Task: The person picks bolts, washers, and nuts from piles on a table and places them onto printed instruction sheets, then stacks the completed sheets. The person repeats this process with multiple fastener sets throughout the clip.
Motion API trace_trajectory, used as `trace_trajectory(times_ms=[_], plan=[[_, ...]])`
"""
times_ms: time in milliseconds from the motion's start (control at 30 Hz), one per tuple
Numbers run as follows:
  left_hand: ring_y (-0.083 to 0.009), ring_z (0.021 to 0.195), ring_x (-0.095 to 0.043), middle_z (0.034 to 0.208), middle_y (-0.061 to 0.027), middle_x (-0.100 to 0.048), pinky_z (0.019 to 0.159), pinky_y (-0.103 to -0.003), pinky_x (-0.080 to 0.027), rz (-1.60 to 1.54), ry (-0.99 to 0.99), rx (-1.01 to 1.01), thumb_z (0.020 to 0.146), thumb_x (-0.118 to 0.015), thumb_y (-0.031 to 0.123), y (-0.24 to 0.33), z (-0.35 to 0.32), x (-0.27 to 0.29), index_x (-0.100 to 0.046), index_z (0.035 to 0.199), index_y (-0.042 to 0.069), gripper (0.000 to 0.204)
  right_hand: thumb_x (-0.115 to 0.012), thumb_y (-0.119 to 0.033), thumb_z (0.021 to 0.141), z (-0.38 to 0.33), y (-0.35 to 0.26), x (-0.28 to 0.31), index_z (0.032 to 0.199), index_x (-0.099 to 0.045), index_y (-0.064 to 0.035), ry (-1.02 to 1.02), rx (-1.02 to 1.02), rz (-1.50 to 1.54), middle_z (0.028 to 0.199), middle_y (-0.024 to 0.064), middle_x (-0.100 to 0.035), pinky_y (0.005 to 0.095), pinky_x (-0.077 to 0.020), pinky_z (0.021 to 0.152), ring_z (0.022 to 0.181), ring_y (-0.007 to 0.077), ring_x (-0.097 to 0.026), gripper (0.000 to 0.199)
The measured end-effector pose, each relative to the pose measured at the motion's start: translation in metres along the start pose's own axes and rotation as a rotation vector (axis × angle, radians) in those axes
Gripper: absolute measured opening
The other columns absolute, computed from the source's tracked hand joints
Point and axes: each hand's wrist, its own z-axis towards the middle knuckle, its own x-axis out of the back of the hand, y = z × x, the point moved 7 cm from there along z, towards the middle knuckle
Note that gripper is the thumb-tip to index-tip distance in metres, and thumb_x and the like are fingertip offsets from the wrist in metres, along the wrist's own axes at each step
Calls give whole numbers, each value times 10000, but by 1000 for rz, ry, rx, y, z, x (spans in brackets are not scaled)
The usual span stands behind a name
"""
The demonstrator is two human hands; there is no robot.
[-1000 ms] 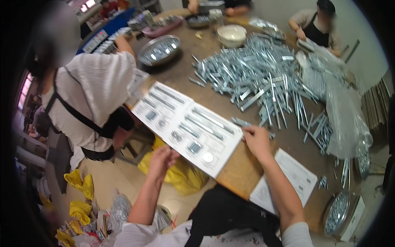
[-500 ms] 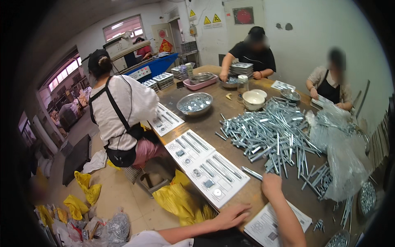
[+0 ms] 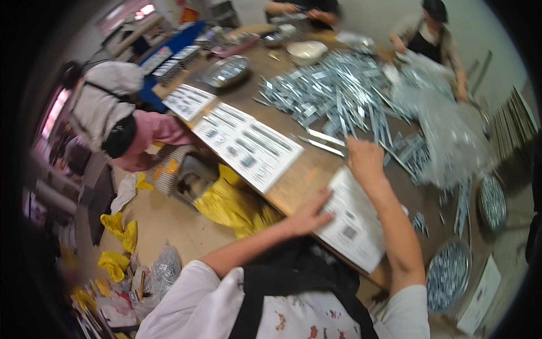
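My right hand (image 3: 366,161) is closed at the far end of a white printed card (image 3: 353,226). Slim silver metal rods (image 3: 320,141) stick out from it to the left, apparently gripped in the fingers, though blur hides the exact hold. Beside the card's left edge lies my left hand (image 3: 309,216), fingers apart and holding nothing. Further left, white cards (image 3: 265,150) line the table edge, with rods and small metal parts on or pictured on them. A large heap of silver rods (image 3: 339,85) lies beyond my right hand.
A clear plastic bag (image 3: 446,130) lies right of the heap. Metal bowls of small parts (image 3: 449,277) stand at the right. A steel bowl (image 3: 226,72) and a white bowl (image 3: 306,52) sit farther back. Other people work around the table; yellow bags (image 3: 237,209) hang below its edge.
The view has tilted down, so the table appears higher. My left hand now reaches the near card's edge. More rod length shows at my right hand, and the person at left leans over.
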Motion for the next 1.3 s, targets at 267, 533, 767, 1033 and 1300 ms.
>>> trace_trajectory(times_ms=[267,533,767,1033,1300], plan=[[-274,1467,-270,1571,-209,-307,1184,-362,-232,-287,65,98,969,-622,187,14,1,7,-226,1550,-8,730,-606,-95,863,-123,44,101,982,-696,-126,64,-216,215,787,106,-694,429,-510,612,698,311,-674,153],[-171,1055,-605,1201,-87,-595,904,-283,-487,-132,139,109,949,-649,150,9,38,24,-537,1383,23,465,-645,-70,799,-180,16,52,989,-723,-102,-61,-257,105,858,55,-691,411,-531,672,804,281,-666,208],[-122,833,-559,1034,-47,-593,739,-244,-460,87,222,-21,897,-677,104,26,51,29,-707,1122,45,234,-689,-86,799,-183,22,61,966,-713,-73,45,-272,259,902,59,-641,381,-521,720,898,265,-622,169],[-197,849,-589,1018,-99,-600,766,-308,-486,41,237,19,878,-698,153,29,47,30,-714,1090,54,235,-743,-96,769,-202,32,72,913,-706,-57,119,-400,266,912,61,-637,388,-504,748,886,269,-610,153],[-217,869,-608,1060,-106,-602,778,-322,-503,64,234,-40,881,-711,176,28,49,31,-698,1156,70,295,-753,-92,764,-207,34,72,937,-701,-46,154,-449,286,949,88,-645,395,-499,765,902,290,-607,187]])
